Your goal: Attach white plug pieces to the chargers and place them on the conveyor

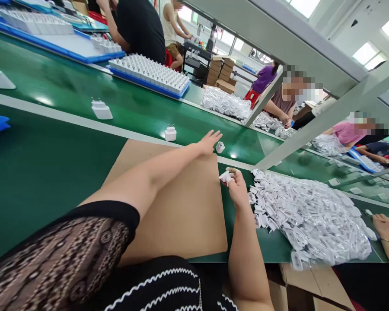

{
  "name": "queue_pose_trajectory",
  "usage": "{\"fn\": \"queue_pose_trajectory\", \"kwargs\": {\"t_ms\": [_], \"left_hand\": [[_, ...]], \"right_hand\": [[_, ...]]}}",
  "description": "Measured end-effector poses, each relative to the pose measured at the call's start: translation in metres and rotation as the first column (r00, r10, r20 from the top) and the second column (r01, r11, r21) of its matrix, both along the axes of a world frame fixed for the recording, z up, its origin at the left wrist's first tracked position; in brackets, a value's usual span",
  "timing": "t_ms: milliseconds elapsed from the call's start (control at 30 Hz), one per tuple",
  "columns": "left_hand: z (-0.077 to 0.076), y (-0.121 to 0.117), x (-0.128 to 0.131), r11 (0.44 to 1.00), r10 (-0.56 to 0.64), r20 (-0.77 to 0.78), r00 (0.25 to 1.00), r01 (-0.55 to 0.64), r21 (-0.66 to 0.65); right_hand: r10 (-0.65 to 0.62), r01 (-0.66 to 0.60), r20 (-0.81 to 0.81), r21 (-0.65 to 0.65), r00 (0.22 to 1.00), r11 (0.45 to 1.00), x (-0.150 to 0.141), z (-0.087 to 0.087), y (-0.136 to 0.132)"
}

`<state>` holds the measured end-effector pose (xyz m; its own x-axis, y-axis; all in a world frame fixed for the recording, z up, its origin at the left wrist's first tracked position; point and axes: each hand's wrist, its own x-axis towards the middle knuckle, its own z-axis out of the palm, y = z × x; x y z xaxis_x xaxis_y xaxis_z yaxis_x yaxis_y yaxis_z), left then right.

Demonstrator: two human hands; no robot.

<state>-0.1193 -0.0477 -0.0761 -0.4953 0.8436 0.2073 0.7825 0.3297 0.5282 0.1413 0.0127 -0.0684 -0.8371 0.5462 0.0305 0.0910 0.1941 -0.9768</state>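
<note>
My left hand reaches over the green conveyor belt with its fingers spread and nothing in them. Just right of its fingertips, a white charger plug lies on the belt. My right hand is closed round a small white plastic part, above the right edge of a brown cardboard sheet; its exact shape is partly hidden by the fingers. Beside that hand, a large heap of white plastic parts spills from a clear plastic bag. Another white charger with two pins stands on the belt to the left.
More chargers sit along the belt. Across it stand blue trays of white chargers and seated co-workers. A slanted metal post rises beyond my right hand. At far right, a co-worker's hand is near the bag.
</note>
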Motion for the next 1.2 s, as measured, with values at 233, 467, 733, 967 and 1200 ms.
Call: {"fn": "queue_pose_trajectory", "kwargs": {"t_ms": [233,467,733,967,1200], "left_hand": [[0.004,0.008,0.009,0.997,0.062,0.053,0.997,-0.064,0.043],[-0.002,-0.103,0.078,0.979,0.018,0.194,0.981,-0.057,0.195],[-0.029,-0.174,0.151,0.942,-0.054,0.402,0.914,-0.087,0.324],[-0.034,-0.169,0.144,0.934,-0.066,0.404,0.912,-0.087,0.347],[-0.032,-0.170,0.143,0.939,-0.056,0.407,0.912,-0.091,0.332]], "right_hand": [[0.034,-0.033,0.037,-0.043,0.999,0.999,0.005,0.018,-0.014],[0.069,-0.069,-0.010,-0.056,0.998,0.996,-0.002,0.008,-0.016],[0.044,0.013,-0.159,0.345,0.986,0.939,-0.008,0.003,-0.050],[0.212,-0.061,-0.110,0.743,0.971,0.666,-0.009,-0.007,-0.066],[0.231,0.043,-0.173,0.876,0.957,0.480,-0.010,0.003,-0.066]]}}
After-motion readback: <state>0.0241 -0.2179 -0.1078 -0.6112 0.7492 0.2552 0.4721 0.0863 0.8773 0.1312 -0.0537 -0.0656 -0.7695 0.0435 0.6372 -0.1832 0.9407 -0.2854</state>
